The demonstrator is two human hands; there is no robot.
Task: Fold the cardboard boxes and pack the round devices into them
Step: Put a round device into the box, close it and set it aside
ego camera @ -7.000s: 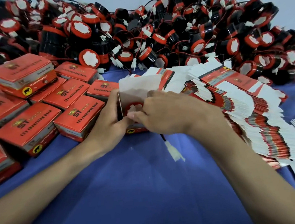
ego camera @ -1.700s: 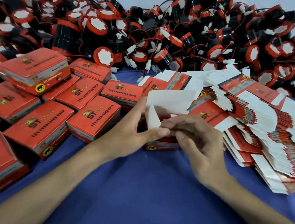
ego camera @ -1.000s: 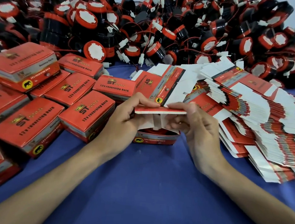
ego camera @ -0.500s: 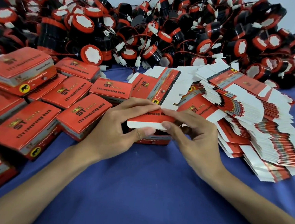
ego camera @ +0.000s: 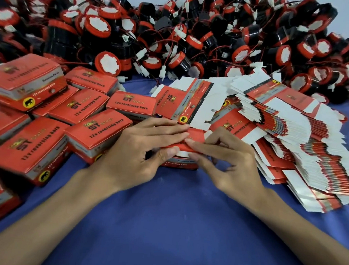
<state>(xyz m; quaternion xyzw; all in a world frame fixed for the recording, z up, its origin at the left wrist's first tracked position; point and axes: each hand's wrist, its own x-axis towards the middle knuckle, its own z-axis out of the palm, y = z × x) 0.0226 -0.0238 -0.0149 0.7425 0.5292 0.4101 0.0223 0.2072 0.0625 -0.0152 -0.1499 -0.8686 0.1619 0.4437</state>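
The left hand [ego camera: 138,150] and right hand [ego camera: 230,164] pinch the lid edge of a red box [ego camera: 194,136] standing on blue cloth [ego camera: 172,216].

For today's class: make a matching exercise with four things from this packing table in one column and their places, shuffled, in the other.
Column one:
1 devices
2 closed boxes
3 flat cartons
4 unfinished box

Column two:
A stacked on the right
B gripped by the left hand and right hand
C heaped at the back
D on the left

Pairs: 1-C, 2-D, 3-A, 4-B
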